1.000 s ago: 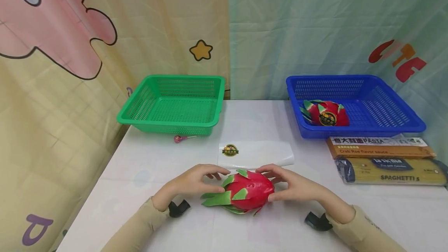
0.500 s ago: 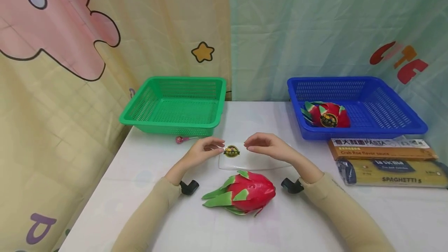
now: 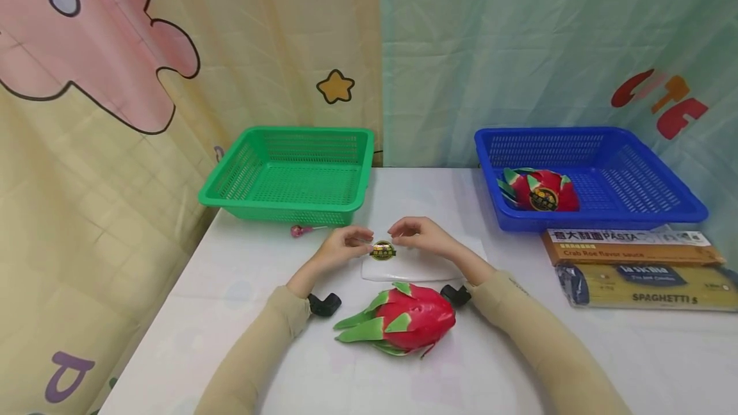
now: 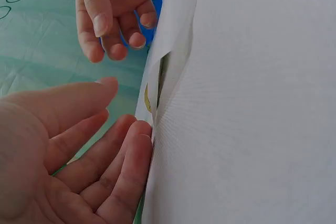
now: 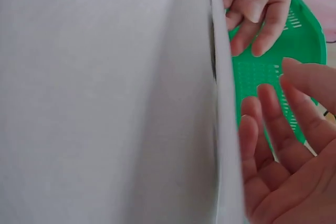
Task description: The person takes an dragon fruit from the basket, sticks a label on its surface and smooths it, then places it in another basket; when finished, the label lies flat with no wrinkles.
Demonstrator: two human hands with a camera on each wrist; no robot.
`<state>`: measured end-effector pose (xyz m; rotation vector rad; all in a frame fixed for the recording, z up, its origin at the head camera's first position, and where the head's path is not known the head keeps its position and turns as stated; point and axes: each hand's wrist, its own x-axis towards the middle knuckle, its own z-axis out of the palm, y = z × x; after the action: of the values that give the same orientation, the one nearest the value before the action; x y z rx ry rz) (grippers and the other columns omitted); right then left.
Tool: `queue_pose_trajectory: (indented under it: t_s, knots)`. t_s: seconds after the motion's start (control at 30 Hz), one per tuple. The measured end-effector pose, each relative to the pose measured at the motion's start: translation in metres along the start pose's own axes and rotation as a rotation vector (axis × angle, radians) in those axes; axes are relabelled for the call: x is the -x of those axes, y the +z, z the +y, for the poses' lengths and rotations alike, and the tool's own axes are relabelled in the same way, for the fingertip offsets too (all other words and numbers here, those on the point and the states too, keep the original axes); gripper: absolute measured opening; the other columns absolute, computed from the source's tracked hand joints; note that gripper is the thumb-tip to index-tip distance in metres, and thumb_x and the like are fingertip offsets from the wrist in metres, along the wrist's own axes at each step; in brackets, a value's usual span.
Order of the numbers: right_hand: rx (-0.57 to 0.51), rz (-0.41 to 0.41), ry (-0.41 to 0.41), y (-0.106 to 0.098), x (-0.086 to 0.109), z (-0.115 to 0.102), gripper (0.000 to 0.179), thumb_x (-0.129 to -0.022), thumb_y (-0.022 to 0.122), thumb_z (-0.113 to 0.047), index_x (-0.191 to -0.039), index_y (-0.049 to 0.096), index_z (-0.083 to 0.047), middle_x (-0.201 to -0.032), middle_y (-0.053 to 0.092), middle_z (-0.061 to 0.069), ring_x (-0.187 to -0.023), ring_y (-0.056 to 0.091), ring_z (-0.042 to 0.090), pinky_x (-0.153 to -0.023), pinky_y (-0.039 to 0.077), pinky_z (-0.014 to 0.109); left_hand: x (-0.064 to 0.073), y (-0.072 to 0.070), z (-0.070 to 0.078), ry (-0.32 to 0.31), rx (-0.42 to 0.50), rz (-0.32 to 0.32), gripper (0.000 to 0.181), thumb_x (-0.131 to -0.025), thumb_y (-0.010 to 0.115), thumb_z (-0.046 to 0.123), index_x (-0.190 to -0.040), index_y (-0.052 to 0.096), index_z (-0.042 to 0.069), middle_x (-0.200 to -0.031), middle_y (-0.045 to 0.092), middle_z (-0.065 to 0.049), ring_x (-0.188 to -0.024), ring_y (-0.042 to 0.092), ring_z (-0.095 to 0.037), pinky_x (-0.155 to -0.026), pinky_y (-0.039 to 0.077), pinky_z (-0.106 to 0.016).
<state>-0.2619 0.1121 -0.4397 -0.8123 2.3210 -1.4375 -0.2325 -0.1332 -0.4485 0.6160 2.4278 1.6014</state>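
Left hand point(image 3: 341, 246) and right hand point(image 3: 425, 235) both kinda curved, empty, flanking the round sticker point(image 3: 383, 252); green basket point(image 3: 282, 212) covers the tabletop's point(image 3: 426, 194) far-left corner.

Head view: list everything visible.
Green basket: one, green, back left.
Blue basket: one, blue, back right.
Dragon fruits: two, red-green, front centre and blue basket.
White sheet: one, white, centre.
Stickers: two, black-gold, on sheet and basketed fruit.
Lollipop: one, pink, before green basket.
Pasta box: one, orange-white, before blue basket.
Spaghetti pack: one, yellow, before pasta box.
Table: one, white, underneath.
Printed curtain: one, cream-green, behind.
Left hand: one, beige-sleeved, near sheet.
Right hand: one, beige-sleeved, near sheet.
Wrist cameras: two, black, at wrists.
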Motion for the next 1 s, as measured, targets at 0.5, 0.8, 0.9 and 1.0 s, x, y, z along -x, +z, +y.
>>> queue_pose_trajectory:
  t_s: [0.5,0.8,0.9,1.0]
  knots:
    - [0.221,-0.003,0.082,0.011,-0.012,0.005,0.024,-0.086,0.068,-0.019,-0.107,0.07,-0.01,-0.096,0.068,0.0,-0.081,0.058,0.013,-0.071,0.047,0.027,-0.004,0.006,-0.005,-0.017,-0.13,0.067,0.036,-0.075,0.075,0.003,-0.11,0.065,-0.001,-0.104,0.067,-0.011,-0.079,0.061,-0.017,-0.068,0.047,-0.026]
    - [0.27,0.014,0.063,0.013,-0.016,0.008,0.022,-0.085,0.069,-0.022,-0.104,0.073,-0.013,-0.097,0.069,-0.004,-0.081,0.057,0.01,-0.073,0.046,0.027,-0.004,0.006,-0.005,-0.009,-0.126,0.063,0.036,-0.075,0.076,0.004,-0.109,0.066,-0.001,-0.104,0.067,-0.012,-0.078,0.061,-0.017,-0.067,0.047,-0.025]
    - [0.287,0.023,0.056,0.013,-0.017,0.009,0.021,-0.085,0.069,-0.024,-0.103,0.074,-0.014,-0.095,0.07,-0.005,-0.081,0.058,0.009,-0.072,0.046,0.027,-0.005,0.006,-0.007,-0.006,-0.12,0.058,0.038,-0.075,0.076,0.004,-0.11,0.065,-0.002,-0.105,0.067,-0.014,-0.08,0.062,-0.02,-0.067,0.046,-0.025]
    - [0.31,0.029,0.06,0.012,-0.018,0.01,0.021,-0.084,0.07,-0.025,-0.102,0.074,-0.016,-0.094,0.07,-0.006,-0.081,0.058,0.008,-0.073,0.046,0.027,-0.005,0.006,-0.007,0.002,-0.114,0.055,0.04,-0.075,0.076,0.004,-0.112,0.064,-0.005,-0.107,0.065,-0.018,-0.082,0.062,-0.026,-0.067,0.046,-0.024]
